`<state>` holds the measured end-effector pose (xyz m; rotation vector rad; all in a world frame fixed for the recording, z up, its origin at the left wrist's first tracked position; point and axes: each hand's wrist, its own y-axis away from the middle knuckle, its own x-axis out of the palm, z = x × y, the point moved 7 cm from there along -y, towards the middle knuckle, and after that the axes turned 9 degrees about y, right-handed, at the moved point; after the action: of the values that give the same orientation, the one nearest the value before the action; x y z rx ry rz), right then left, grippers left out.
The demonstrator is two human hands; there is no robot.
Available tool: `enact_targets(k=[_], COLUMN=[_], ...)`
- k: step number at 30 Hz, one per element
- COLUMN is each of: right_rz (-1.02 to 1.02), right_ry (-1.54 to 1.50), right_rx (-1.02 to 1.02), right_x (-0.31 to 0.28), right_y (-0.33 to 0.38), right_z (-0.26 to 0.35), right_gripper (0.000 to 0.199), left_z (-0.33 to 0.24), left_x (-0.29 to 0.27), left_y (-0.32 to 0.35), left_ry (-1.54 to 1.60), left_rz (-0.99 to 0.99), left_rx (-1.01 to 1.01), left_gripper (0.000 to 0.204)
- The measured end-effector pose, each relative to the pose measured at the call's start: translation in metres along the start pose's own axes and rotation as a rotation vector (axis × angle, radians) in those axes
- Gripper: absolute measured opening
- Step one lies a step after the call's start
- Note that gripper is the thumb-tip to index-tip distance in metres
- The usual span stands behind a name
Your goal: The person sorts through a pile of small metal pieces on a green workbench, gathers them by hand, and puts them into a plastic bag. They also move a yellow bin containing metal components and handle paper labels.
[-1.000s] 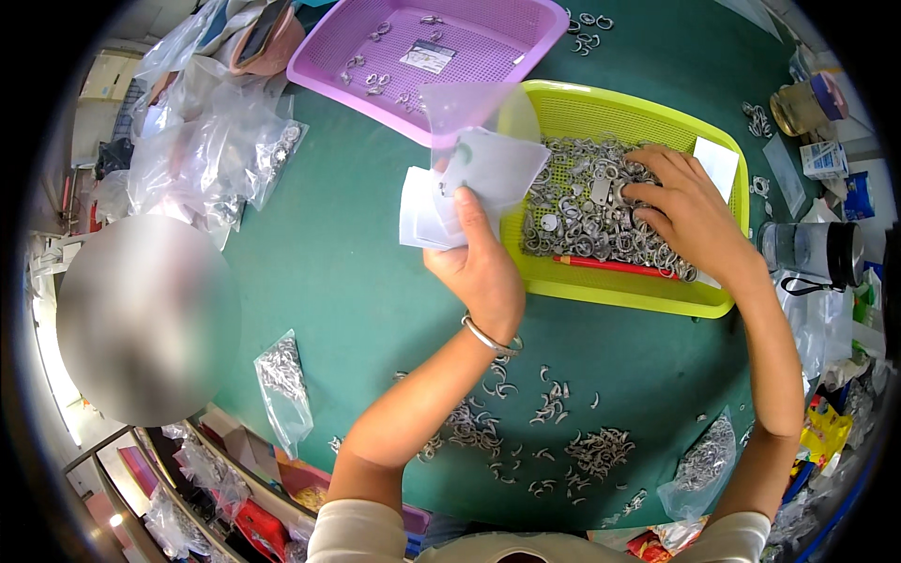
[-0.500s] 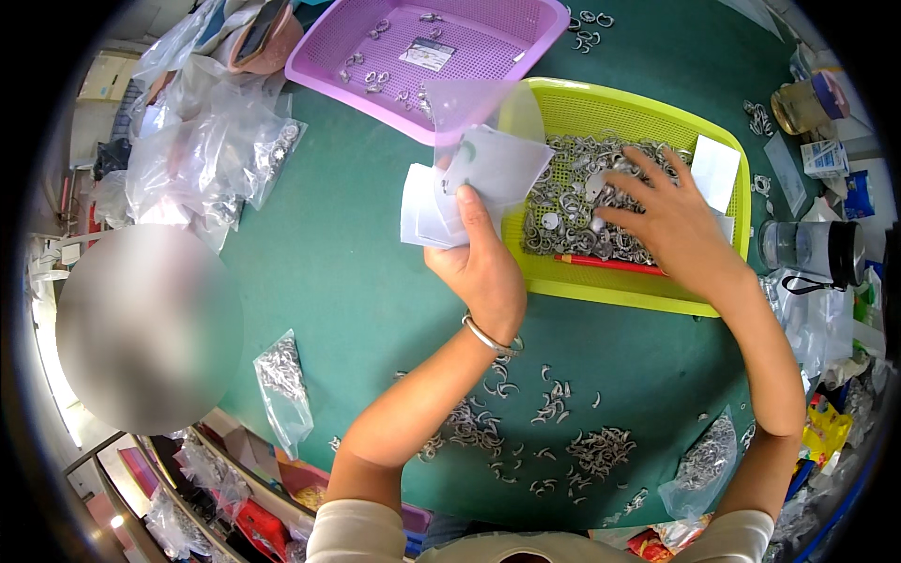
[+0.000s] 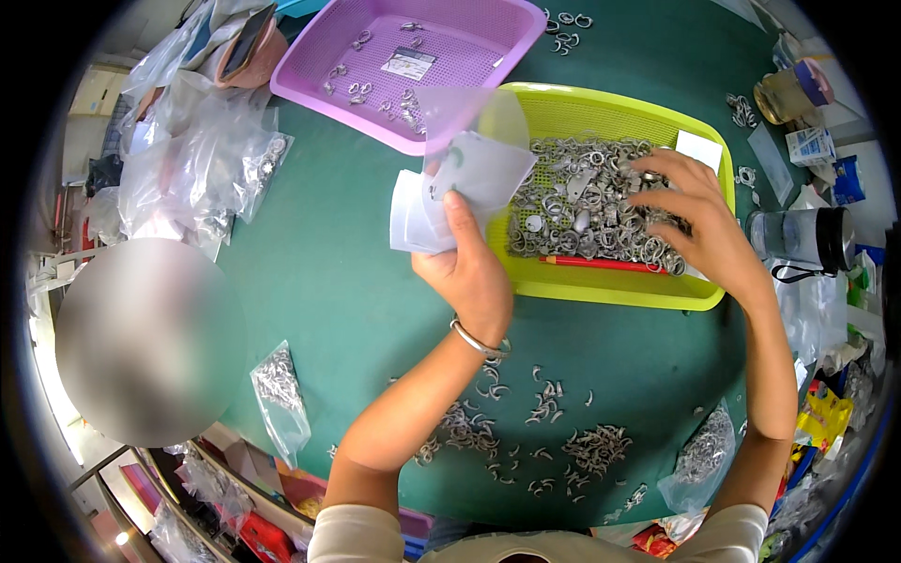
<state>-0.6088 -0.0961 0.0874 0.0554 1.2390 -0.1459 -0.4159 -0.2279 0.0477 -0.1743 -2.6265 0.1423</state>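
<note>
Silver-grey metal pieces (image 3: 582,220) lie heaped beneath and mostly to the left of the fingertips of your right hand (image 3: 709,216), which reach into the right part of the pile. Your fingers there are bent and spread, thumb well apart from forefinger; whether a small piece sits beneath them cannot be told. The pile stretches chiefly left to right, along the length of the yellow-green basket (image 3: 610,291) that holds it, so most of it lies leftward of these fingers. Your right hand is the nearer of the two; your left hand (image 3: 469,277) stands just outside the basket's left end, its thumb pressed over a fanned stack of white papers (image 3: 411,220) and a clear plastic sheet (image 3: 450,117).

Along the basket's near wall, below the pile, a red pencil (image 3: 601,266) lies lengthwise, its sharpened end to your left. A white card (image 3: 699,148) rests at the far right corner, beyond your right hand. Farther out, a purple basket (image 3: 389,131) stands beyond your left hand with a few pieces scattered inside. Nearer your body, small curved pieces (image 3: 598,448) are strewn on the green table (image 3: 328,281), between a filled bag on the left (image 3: 282,399) and a filled bag on the right (image 3: 702,450).
</note>
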Motion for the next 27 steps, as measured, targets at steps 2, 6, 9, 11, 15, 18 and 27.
enact_targets(k=[2,6,9,11,15,18,27], right_rz=[0.056,0.063,0.020,-0.011,-0.097,-0.193,-0.318], right_ry=[0.058,0.255,0.331,0.294,0.104,0.075,-0.203], right_rx=[-0.089,-0.156,-0.186,-0.193,-0.131,-0.038,0.255], right_x=[-0.004,0.016,0.023,0.024,0.019,0.014,-0.009], right_y=[0.006,0.008,-0.001,-0.005,-0.012,-0.016,-0.008], right_z=[0.012,0.022,0.023,0.018,0.003,-0.007,-0.035], right_gripper=[0.039,0.038,0.032,0.030,0.026,0.025,0.027], left_z=[-0.002,-0.006,-0.009,-0.010,-0.008,-0.006,-0.006], left_x=[0.003,0.010,0.020,0.025,0.030,0.033,0.044], left_y=[0.001,0.002,0.003,0.003,0.005,0.007,0.010], left_ry=[-0.027,-0.170,-0.330,-0.416,-0.507,-0.541,-0.508], left_rz=[0.031,0.126,0.218,0.275,0.361,0.410,0.467], left_rx=[0.005,0.057,0.157,0.183,0.218,0.260,0.124], left_gripper=[0.029,0.027,0.025,0.024,0.025,0.025,0.036])
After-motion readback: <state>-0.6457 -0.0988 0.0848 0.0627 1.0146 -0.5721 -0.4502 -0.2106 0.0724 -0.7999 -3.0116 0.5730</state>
